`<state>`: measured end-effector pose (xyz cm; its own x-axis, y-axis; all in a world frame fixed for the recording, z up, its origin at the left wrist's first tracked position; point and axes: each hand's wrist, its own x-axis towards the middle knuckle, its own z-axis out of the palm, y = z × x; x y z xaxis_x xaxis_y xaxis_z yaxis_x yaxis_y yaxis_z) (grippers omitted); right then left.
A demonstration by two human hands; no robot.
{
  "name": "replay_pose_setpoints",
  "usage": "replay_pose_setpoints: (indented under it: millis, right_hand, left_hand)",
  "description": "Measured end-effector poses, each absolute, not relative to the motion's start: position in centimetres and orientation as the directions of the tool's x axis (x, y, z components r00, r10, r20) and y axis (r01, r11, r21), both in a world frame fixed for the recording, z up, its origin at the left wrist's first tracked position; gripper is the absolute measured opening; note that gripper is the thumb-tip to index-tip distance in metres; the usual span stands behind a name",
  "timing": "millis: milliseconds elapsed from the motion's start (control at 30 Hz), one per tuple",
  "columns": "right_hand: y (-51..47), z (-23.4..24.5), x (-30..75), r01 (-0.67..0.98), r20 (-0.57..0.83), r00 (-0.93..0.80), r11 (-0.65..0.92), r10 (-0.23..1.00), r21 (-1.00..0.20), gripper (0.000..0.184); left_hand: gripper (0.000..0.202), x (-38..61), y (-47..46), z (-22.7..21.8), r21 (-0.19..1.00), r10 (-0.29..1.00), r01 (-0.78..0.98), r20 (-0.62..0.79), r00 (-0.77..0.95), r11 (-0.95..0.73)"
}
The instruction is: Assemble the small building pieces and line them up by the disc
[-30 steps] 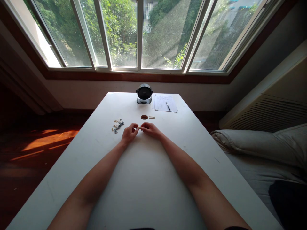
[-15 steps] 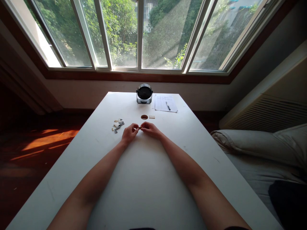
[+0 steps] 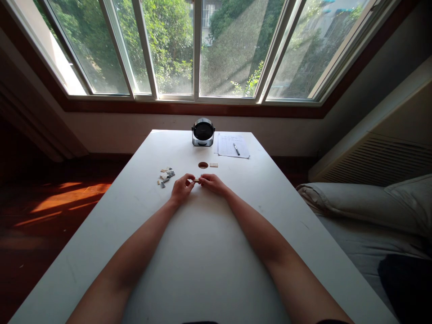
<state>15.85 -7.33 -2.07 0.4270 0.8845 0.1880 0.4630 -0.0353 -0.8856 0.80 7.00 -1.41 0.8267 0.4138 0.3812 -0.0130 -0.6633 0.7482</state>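
Between my two hands, just above the white table [image 3: 202, 252], is a small tan building brick [image 3: 196, 181]. The fingertips of my left hand [image 3: 182, 187] pinch its left end. My right hand [image 3: 212, 183] closes on its right end, and the fingers hide part of it. A small loose pile of grey, tan and white building bricks [image 3: 165, 177] lies to the left of my left hand. Beyond my right hand, a flat tan studded plate [image 3: 213, 165] rests beside a round hole [image 3: 203, 165] in the tabletop.
A round black device on a silver stand [image 3: 203, 132] stands at the table's far edge. To its right lie paper sheets [image 3: 227, 146] with a pen [image 3: 236, 149] on top. A window [image 3: 195, 49] rises behind the table. Cushioned seating [image 3: 364, 204] borders the right side.
My right fingers have shifted slightly and flattened over the brick, which shows a little more now. My left hand stays in place, and the pile has not moved.
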Motion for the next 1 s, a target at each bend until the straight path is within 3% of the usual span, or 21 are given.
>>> replay_pose_setpoints:
  millis: [767, 1000]
  right_hand:
    - [-7.52, -1.48, 15.43, 0.411, 0.219, 0.433, 0.025, 0.875, -0.911, 0.041]
    - [-7.21, -2.13, 15.78, 0.436, 0.2, 0.462, -0.025, 0.864, -0.9, 0.04]
  left_hand:
    - [0.02, 0.81, 7.0, -1.49, 0.739, 0.396, -0.025, 0.389, 0.832, -0.673]
    - [0.018, 0.95, 7.18, -1.88, 0.743, 0.389, -0.048, 0.404, 0.828, -0.668]
